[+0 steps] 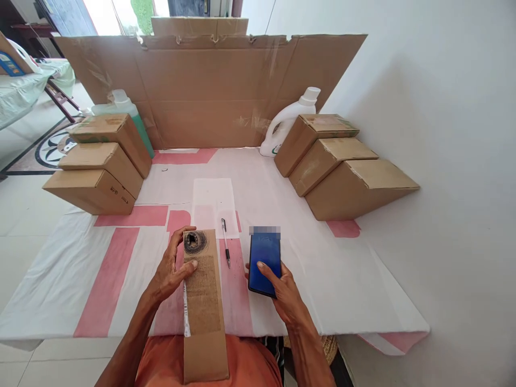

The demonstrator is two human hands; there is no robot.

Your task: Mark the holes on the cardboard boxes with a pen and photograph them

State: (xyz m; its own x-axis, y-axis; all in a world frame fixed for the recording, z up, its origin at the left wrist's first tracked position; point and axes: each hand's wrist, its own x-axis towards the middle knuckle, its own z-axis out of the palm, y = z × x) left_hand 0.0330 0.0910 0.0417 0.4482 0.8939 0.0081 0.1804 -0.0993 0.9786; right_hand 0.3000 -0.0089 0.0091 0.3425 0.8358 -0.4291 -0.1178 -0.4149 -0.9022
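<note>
My left hand point(173, 269) grips the upper left side of a long, narrow cardboard box point(203, 301), thumb on its front face. Near the top of that face is a hole ringed with dark scribble. The box's lower end hangs past the table edge, in front of my orange clothing. In my right hand point(288, 295) is a smartphone point(264, 269), held upright with its blue screen facing me and my thumb across it. Between the box and the phone, a pen point(226, 244) lies on the cloth, its upper part over a white sheet of paper point(213, 193).
A white and pink cloth point(322, 290) covers the table. Cardboard boxes stand in rows at left point(102, 183) and right point(346, 183). Behind them are a green-liquid bottle point(139, 123), a white jug point(284, 121) and an upright cardboard panel point(201, 97). A wall point(455, 134) rises at right.
</note>
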